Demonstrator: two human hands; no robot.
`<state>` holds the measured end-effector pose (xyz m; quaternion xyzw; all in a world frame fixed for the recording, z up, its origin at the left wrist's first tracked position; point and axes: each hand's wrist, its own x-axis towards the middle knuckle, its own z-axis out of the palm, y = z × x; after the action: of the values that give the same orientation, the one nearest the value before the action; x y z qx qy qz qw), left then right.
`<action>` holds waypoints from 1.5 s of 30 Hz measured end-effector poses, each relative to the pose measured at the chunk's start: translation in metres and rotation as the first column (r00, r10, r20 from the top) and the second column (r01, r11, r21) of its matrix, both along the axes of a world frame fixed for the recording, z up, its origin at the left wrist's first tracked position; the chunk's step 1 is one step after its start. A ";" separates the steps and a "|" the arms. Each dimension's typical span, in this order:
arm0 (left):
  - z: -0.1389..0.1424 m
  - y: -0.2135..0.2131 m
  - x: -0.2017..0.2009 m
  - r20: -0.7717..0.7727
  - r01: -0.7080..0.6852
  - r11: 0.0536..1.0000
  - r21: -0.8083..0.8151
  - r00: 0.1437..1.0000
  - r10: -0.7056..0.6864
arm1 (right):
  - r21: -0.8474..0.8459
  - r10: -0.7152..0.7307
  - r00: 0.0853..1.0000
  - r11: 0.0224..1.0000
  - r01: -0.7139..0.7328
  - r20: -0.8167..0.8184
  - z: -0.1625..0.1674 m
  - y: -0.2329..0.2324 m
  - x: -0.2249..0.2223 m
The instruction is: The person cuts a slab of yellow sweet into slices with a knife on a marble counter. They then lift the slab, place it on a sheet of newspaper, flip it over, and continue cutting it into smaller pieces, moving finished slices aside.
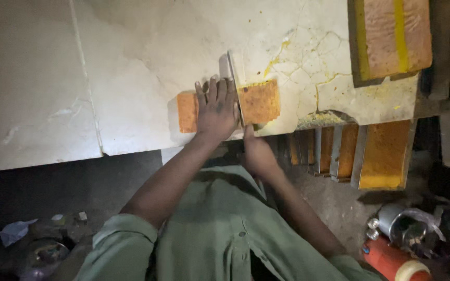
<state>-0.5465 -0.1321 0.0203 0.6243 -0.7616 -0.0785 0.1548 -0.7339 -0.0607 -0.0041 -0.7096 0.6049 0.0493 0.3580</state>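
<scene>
— On the cracked marble slab (131, 62), seen from the head camera, what is being worked?

— An orange-brown block (259, 101) is being cut. It is pinned flat under the left hand (217, 109), fingers spread wide, near the slab's front edge.

— And the blade?

— A broad knife (230, 78) is stood on edge in the block just beside the left fingers; its handle is gripped by the right hand (256, 151), closed around it (mostly hidden below the edge).

— Which step is judged to be in hand?

— Slicing, partway down. A straight, steady pull is called for next, with the fingers kept clear. More loaves in metal tins (360, 153) are stacked to the right.
</scene>
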 end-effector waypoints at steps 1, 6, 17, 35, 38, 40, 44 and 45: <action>0.002 0.001 0.002 -0.032 0.006 1.000 -0.007 0.999 -0.006 | -0.047 0.006 0.999 0.999 -0.005 0.037 0.011 -0.018 0.011; 0.009 0.000 0.010 -0.001 -0.014 0.999 -0.052 1.000 0.013 | -0.042 -0.099 0.992 0.994 0.102 0.078 0.074 -0.040 0.042; 0.001 0.001 0.012 -0.060 0.021 0.995 0.101 0.998 -0.015 | -0.014 -0.023 0.997 1.000 0.022 -0.077 0.001 0.028 0.005; 0.000 0.006 0.024 -0.010 0.015 0.997 0.080 1.000 -0.015 | -0.064 0.091 0.988 0.993 -0.099 -0.123 0.001 0.031 0.014; 0.001 0.008 0.028 0.063 -0.003 1.000 -0.020 0.998 0.004 | -0.030 0.006 1.000 1.000 -0.005 0.030 0.022 -0.024 0.038; 0.003 0.007 0.030 0.068 -0.007 0.999 -0.045 0.998 0.010 | -0.098 0.029 0.993 0.995 -0.017 0.116 0.039 -0.045 0.053; 0.004 0.005 0.032 0.027 -0.022 0.997 0.079 0.999 0.020 | -0.017 0.004 0.993 1.000 -0.002 0.120 0.051 -0.004 0.033; 0.004 0.005 0.032 0.040 -0.014 0.990 0.141 0.999 0.008 | 0.062 -0.027 0.995 0.998 0.021 0.095 0.048 0.022 0.019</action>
<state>-0.5147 -0.1272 0.0240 0.6393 -0.7537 -0.1190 0.0955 -0.7152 -0.0386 0.0435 -0.6924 0.5938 0.0295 0.4087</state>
